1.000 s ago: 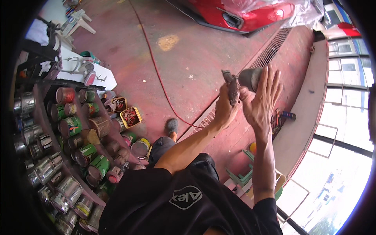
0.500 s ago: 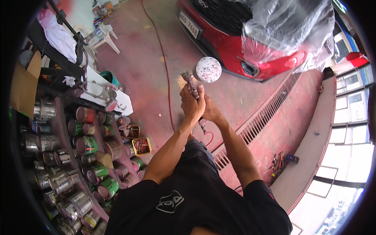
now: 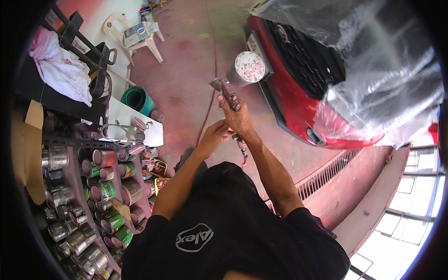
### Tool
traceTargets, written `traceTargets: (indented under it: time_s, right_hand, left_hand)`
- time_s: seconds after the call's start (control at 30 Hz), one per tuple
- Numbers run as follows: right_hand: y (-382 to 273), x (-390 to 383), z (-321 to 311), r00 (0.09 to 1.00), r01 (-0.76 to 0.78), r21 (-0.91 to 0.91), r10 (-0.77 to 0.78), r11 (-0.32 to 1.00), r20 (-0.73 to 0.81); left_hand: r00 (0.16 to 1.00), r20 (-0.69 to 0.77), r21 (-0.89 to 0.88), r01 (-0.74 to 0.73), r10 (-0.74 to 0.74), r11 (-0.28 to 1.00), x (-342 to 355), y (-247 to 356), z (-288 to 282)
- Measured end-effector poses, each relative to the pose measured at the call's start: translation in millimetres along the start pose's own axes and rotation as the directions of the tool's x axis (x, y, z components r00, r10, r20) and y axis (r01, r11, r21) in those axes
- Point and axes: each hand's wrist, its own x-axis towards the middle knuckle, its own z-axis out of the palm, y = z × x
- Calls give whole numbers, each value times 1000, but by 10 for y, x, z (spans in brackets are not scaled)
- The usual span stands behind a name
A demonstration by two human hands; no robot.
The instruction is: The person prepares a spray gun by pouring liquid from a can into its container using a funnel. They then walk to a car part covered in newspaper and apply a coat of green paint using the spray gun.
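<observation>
My right hand is wrapped round the handle of a spray gun, whose nozzle end points away from me to the upper left. The gun carries a round paint cup at its right, its lid spotted with white and red. Below the grip, a metal fitting joins a red hose. My left hand is just left of the right wrist and the grip, its fingers loosely stretched toward them. Whether its fingertips touch the gun is hard to see.
At the right stands a red car partly draped in clear plastic sheeting. Paint cans crowd a rack at the left. A green bucket, a white chair and a floor grate are around me.
My left hand has come off the gun and drawn back to the left, while my right hand keeps the grip. My view has shifted, bringing the car's front closer to the gun.
</observation>
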Motion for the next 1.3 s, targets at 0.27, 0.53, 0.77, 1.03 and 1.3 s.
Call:
traceTargets:
  time_s: [0.27, 0.53, 0.77, 1.03, 1.3]
  right_hand:
    - [290, 2374, 379, 997, -73, -78, 74, 994, 3]
    - [-121, 4990, 748, 976, -216, -132, 219, 967, 11]
    - [-344, 7330, 1051, 993, -86, -60, 80, 995, -87]
    - [-387, 10100, 1102, 996, -40, -89, 33, 995, -84]
    - [-461, 12417, 1100, 982, -187, -89, 185, 978, -32]
  left_hand:
    - [983, 176, -171, -25, 55, 985, 2214, 357, -1110]
    - [985, 132, -183, 133, -109, 974, 4310, 1653, -2183]
    - [990, 110, -210, 110, -88, 972, 6178, 2752, -3028]
    - [986, 144, -113, 97, -80, 989, 8579, 3862, -3875]
    - [984, 131, -94, 136, -123, 986, 10532, 4673, -4549]
